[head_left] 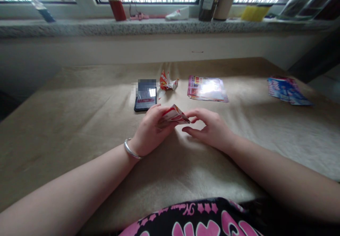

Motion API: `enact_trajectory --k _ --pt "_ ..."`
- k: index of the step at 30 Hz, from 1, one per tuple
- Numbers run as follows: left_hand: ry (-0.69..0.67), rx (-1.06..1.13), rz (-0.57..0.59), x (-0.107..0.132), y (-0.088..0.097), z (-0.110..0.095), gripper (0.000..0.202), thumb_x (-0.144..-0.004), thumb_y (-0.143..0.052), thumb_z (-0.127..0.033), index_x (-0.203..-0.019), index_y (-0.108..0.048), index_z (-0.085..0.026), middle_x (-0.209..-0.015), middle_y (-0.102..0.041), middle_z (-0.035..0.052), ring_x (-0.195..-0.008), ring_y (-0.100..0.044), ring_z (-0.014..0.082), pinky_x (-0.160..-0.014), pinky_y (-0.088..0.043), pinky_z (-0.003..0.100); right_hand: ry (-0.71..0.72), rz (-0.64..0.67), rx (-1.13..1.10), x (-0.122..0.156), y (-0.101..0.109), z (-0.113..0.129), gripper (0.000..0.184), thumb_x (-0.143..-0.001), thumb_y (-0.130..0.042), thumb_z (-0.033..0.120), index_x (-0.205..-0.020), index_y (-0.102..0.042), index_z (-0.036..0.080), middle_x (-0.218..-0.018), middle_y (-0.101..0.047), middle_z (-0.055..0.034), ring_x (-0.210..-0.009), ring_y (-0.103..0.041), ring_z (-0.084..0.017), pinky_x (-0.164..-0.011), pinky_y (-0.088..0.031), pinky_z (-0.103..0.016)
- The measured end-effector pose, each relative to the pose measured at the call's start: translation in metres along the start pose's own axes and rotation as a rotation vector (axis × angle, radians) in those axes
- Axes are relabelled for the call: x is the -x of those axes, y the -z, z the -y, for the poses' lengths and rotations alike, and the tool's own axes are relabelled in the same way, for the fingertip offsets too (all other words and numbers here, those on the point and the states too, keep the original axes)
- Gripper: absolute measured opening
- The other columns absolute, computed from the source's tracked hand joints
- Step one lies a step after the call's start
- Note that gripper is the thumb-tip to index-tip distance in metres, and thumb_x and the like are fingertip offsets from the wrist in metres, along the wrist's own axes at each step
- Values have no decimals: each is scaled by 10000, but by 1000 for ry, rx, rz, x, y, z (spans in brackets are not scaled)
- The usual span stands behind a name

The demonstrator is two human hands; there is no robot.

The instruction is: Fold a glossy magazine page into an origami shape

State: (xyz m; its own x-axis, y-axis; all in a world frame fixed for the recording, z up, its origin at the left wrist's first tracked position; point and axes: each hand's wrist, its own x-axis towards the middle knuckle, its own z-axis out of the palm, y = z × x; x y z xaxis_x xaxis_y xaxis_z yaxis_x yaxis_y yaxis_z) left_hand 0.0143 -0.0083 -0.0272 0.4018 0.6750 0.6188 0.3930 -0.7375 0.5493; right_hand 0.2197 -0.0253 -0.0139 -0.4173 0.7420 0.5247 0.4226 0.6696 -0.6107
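Observation:
My left hand (152, 124), with a silver bangle on its wrist, is closed around a folded sheet of printed paper (176, 115) in red and white. Its corner points up and its right tip sticks out towards my other hand. At that tip is my right hand (208, 124), thumb and index finger apart; whether the index finger touches the paper I cannot tell. Just beyond my left hand lies a phone (145, 99) with a lit screen. Beside the phone stands a small folded paper shape (168, 82) in red, orange and white, with pointed ends.
A stack of glossy printed flyers (207, 88) lies behind my right hand. More blue and pink leaflets (289, 90) are fanned out at the far right. All rest on a beige covered table (87, 122). Behind it, a stone windowsill (148, 27) carries a red container (117, 9) and bottles.

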Motion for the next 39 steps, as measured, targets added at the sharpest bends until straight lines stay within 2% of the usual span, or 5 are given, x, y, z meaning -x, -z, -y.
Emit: enact_trajectory --k 4,11,18,33,39 --pt "-67 -36 49 -4 3 -4 81 -829 -616 -220 -901 -619 -181 -893 -620 48 -866 -573 176 -855 -473 362 47 -48 56 -1 0 -2 106 -824 -605 193 -919 -653 204 -900 -713 -30 -790 -641 -140 -661 -538 -261" --pt "-180 -28 -122 -4 5 -5 210 -808 -640 -161 -1007 -604 -221 -989 -638 35 -943 -595 173 -980 -405 416 127 -167 289 1 6 -2 125 -832 -610 194 -933 -677 226 -960 -723 -25 -867 -659 -168 -807 -522 -331" --pt "-154 -17 -153 -6 5 -6 115 -797 -656 -146 -891 -647 -211 -923 -654 30 -874 -610 152 -816 -496 327 271 -264 284 -2 11 -2 144 -790 -658 180 -920 -683 238 -904 -732 -16 -914 -638 -190 -837 -528 -359" --pt "-93 75 -117 -5 5 -7 63 -795 -667 -146 -843 -645 -180 -832 -636 18 -791 -615 122 -753 -514 269 267 -234 270 -1 10 -5 209 -786 -646 139 -942 -696 268 -903 -729 1 -915 -617 -193 -833 -515 -367" --pt "-83 57 -141 -4 5 -8 50 -799 -663 -164 -798 -615 -179 -805 -617 9 -739 -599 108 -693 -518 248 136 -280 210 -1 8 -1 150 -792 -646 190 -921 -685 256 -877 -703 -29 -883 -624 -192 -800 -522 -364"
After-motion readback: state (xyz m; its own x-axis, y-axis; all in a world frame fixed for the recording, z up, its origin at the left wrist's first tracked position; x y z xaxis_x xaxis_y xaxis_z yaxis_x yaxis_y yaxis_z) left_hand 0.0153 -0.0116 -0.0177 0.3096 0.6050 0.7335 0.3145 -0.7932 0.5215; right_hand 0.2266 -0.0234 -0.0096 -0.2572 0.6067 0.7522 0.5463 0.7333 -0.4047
